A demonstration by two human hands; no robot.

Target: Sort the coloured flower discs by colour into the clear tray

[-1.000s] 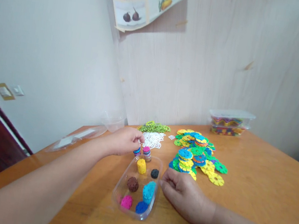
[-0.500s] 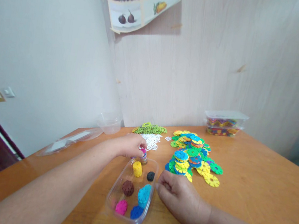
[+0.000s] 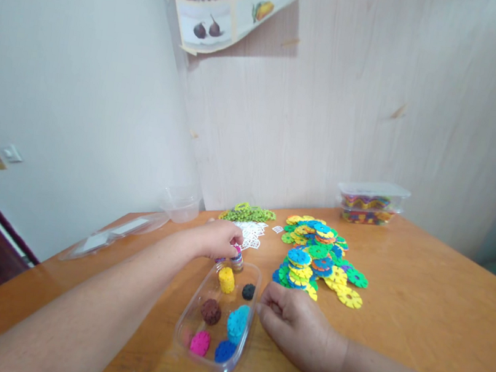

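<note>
A clear plastic container holds small stacks of notched discs: a yellow stack, a black one, a brown one, a light blue one, a pink one and a dark blue one. Just beyond its far edge, my left hand pinches a pink disc at the top of a multicoloured stack. Beside the container's right rim, my right hand rests on the table with fingers curled in; whatever they may hold is hidden.
Large flower-shaped discs lie heaped on the wooden table. White pieces and green pieces are piled behind my left hand. Lidded boxes stand at the back right; a clear tub and lid sit left.
The whole view has shifted slightly. Both hands stay almost in place, the left at the multicoloured stack and the right beside the container.
</note>
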